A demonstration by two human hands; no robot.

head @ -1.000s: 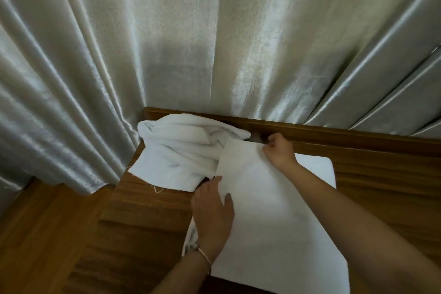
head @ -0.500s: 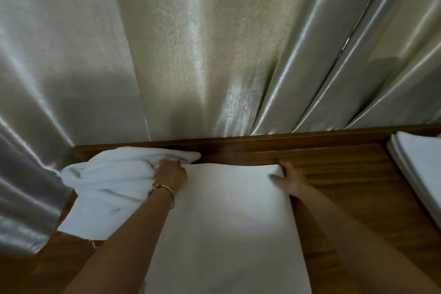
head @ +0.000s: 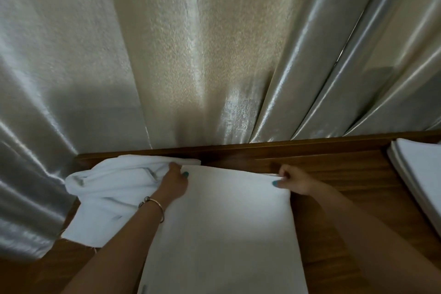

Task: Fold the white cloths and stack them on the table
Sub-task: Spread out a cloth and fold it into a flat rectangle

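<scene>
Both hands, left hand (head: 175, 182) and right hand (head: 292, 180), pinch the cloth's (head: 224, 234) far corners; stack (head: 420, 174) sits right of it, pile (head: 112, 188) left, still unfolded.

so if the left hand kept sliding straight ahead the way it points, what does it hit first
Probably the raised wooden back edge of the table, just beyond the flat cloth whose far corner the left hand pinches. The curtain hangs right behind; depth is hard to judge.

Table: brown wooden table (head: 346, 198), raised rim along its far edge.
Middle: flat white cloth (head: 226, 234).
Far left corner: rumpled white cloths (head: 112, 188).
Right edge: stack of folded white cloths (head: 420, 179), probably several, partly out of view.
</scene>
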